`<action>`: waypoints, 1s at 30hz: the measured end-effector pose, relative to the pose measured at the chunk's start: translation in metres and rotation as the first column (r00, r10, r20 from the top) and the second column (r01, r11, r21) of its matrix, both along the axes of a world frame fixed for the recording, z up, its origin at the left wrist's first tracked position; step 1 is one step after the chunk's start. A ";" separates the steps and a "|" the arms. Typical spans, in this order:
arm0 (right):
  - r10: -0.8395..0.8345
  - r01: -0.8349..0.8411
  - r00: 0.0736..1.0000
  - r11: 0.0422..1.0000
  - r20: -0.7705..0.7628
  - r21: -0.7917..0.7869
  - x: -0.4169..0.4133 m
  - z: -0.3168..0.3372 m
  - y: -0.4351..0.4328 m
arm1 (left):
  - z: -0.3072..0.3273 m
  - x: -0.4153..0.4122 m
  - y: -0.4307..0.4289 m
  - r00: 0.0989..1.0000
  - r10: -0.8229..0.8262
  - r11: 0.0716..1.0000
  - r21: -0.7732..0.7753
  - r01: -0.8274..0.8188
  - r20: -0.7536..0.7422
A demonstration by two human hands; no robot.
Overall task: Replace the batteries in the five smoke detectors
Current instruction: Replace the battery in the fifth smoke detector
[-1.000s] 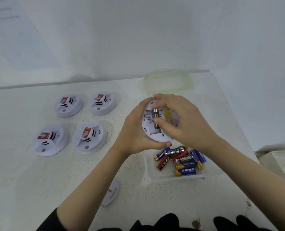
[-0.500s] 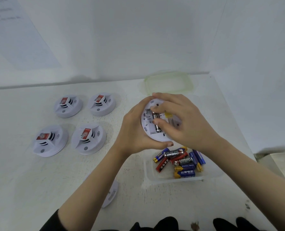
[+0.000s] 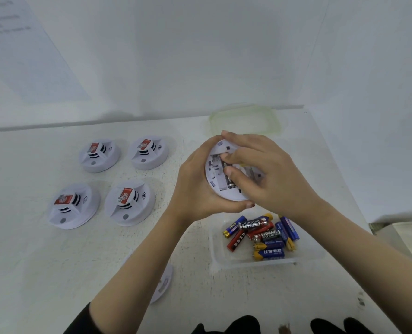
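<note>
**A:** What's the right hand up to?

**B:** The right hand (image 3: 267, 174) is curled over the upturned back of a round white plastic smoke detector (image 3: 213, 182). Its thumb and forefinger pinch a silvery cylindrical battery (image 3: 225, 166) lying in the open compartment. The left hand (image 3: 195, 186) cups the detector from below and from the left, fingers wrapped round its rim, holding it off the table.

**A:** Anything different from a second ago?

**B:** A little. The right hand's fingers have closed further over the compartment, and the yellow end that showed beside them is now nearly covered. The detector has also tipped slightly towards the left palm. I'd say the battery is being worked at its seat. I can't tell whether it is going in or coming out.

**A:** And round about?

**B:** Just below the hands, a clear plastic tub (image 3: 214, 251) holds the loose batteries (image 3: 260, 233), which are blue, red, black and yellow. A flat white round cover (image 3: 163, 283) lies partly under the left forearm, probably this detector's back plate. Beyond the hands lies a clear lid with a green rim (image 3: 244, 121). Well to the left, four more white detectors (image 3: 129, 203) sit face up in two rows on the white table (image 3: 31, 261).

**A:** So how far along?

**B:** Judging by those four, which look closed and unhandled, this may be the first of five.
</note>
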State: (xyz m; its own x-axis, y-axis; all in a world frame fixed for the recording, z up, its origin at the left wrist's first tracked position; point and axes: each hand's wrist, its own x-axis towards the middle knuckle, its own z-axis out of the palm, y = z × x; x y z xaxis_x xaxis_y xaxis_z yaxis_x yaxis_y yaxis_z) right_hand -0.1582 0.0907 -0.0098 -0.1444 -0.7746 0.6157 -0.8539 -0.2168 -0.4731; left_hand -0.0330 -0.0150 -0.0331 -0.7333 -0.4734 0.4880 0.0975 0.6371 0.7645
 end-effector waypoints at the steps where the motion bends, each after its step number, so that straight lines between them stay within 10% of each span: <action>1: 0.008 -0.009 1.000 1.000 0.028 0.018 -0.001 -0.001 -0.001 | -0.001 0.001 0.000 1.000 0.003 1.000 0.003 -0.003 0.004; 8: 0.046 -0.146 0.802 0.982 0.596 0.121 -0.016 0.006 -0.008 | 0.001 0.017 -0.010 0.997 0.073 0.997 -0.030 -0.072 0.025; 15: -0.118 -0.020 0.978 0.765 0.170 0.644 -0.055 0.002 -0.029 | -0.004 0.045 -0.029 0.971 0.222 0.975 -0.039 -0.219 0.090; 24: 0.114 0.155 0.947 0.659 -0.301 0.736 -0.045 -0.006 -0.057 | -0.009 0.052 -0.033 0.962 0.243 0.970 -0.035 -0.241 0.126; 30: -0.044 -0.033 0.995 0.693 0.088 0.720 -0.053 -0.008 -0.051 | -0.011 0.051 -0.031 0.955 0.272 0.962 -0.023 -0.271 0.122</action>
State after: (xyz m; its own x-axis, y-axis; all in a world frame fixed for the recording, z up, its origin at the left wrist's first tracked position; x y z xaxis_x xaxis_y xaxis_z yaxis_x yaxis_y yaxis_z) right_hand -0.2114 0.0399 -0.0176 -0.1756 -0.9735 -0.1463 -0.7985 0.2278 -0.5573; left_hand 0.0181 -0.0460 -0.0437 -0.6321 -0.6601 0.4058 -0.1740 0.6313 0.7557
